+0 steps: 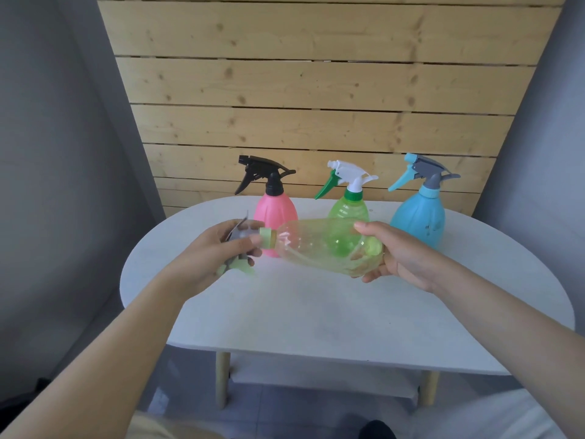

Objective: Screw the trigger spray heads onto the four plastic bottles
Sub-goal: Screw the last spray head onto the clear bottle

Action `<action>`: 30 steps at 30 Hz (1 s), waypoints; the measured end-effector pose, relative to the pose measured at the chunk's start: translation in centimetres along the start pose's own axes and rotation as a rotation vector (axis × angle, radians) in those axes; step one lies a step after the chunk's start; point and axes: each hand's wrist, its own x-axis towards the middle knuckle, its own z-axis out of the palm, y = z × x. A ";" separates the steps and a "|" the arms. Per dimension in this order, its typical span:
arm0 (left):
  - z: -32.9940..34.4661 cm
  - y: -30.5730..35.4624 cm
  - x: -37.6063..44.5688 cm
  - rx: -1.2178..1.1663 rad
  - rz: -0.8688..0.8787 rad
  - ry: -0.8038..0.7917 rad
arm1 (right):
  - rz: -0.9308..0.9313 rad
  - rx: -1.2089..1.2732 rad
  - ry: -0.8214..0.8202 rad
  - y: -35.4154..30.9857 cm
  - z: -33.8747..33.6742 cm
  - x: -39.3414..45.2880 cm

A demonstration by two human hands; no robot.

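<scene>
A clear yellow-green bottle (319,245) lies sideways in the air over the table, neck pointing left. My right hand (395,251) grips its base end. My left hand (218,251) is closed around a grey and pale green trigger spray head (240,248) whose green collar (268,238) sits on the bottle's neck. Behind stand three upright bottles with spray heads on them: a pink bottle (278,213) with a black head, a green bottle (348,209) with a white and green head, and a blue bottle (418,217) with a grey and blue head.
The white oval table (316,312) has a lower shelf and pale wooden legs. A wooden slat wall rises behind it, with grey walls on both sides. The three standing bottles line the table's far edge.
</scene>
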 end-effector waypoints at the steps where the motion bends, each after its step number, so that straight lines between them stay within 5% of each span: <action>1: -0.2 0.1 0.0 -0.101 0.022 0.006 | -0.004 0.039 0.000 0.0 -0.1 -0.1; 6: -0.7 0.3 -0.4 -0.378 0.078 -0.042 | -0.046 0.324 -0.128 -0.4 2.5 -0.5; 12: 0.9 0.1 -1.1 -0.199 0.043 0.000 | -0.091 0.559 -0.167 -0.7 8.1 0.7; 22: -0.6 0.5 -0.7 -0.176 0.016 0.395 | -0.139 0.190 -0.106 -0.4 13.6 3.5; 30: -5.3 -2.0 2.9 0.143 -0.077 0.572 | -0.108 -0.002 0.190 -1.4 13.9 4.9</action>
